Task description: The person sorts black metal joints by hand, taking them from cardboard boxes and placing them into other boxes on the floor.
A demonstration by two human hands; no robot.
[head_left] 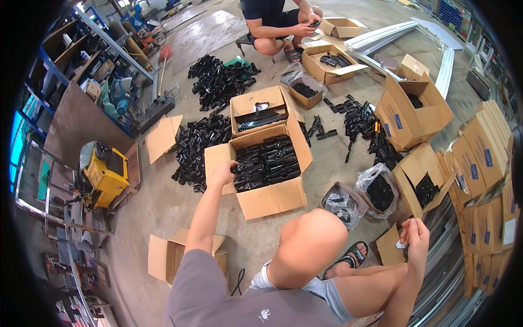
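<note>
Concrete workshop floor (136, 223), w/ shelving at 10 o'clock; clock positions run from the main open box (272, 204), approx. mid-view. Black parts (283, 158) lie inside it in tight rows. L hand (222, 173) is at the box's 9 o'clock edge, beside those parts; its grip is bent inward, but can't tell if it's on a part or the cardboard. R hand (417, 234), at 4 o'clock, has its grip curled, thumb near index; can't tell if anything's held.

Handling tip (judgement): hold a single pc. by its middle, keep it level w/ its neighbours, and clear the flap so rows don't tip; R hand could steady the far wall.

Other containers: at 12, touching or just behind, an open box (256, 101) w/ slim black strips; at 1, a small box (306, 102) w/ black pcs.; at 2, a tall box (400, 128), dark contents; btwn 3 & 4, a plastic-lined container (362, 182) w/ small black bits. Loose black heaps (199, 147) sit at 9–11.
</note>
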